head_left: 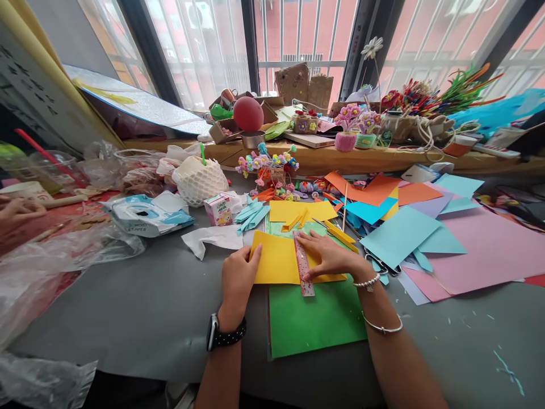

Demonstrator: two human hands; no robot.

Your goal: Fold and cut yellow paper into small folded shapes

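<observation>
A yellow sheet of paper (276, 262) lies over a green sheet (315, 324) in front of me. My left hand (240, 275) pinches the yellow sheet's left edge, thumb on top and the other fingers curled beneath or beside it. Across the yellow paper stands a pink patterned ruler (303, 264), its length running away from me. My right hand (330, 255) presses on the ruler with fingers spread, the thumb near its lower part. Just beyond lie another yellow piece (302, 210) and folded yellow strips (296, 218).
Blue paper sheets (400, 236), a large pink sheet (489, 250) and scissors (385, 266) lie to the right. At left are a wet wipes pack (149, 215), a small pink box (218, 210) and plastic bags (85, 250). Another person's hand (19, 216) shows at far left.
</observation>
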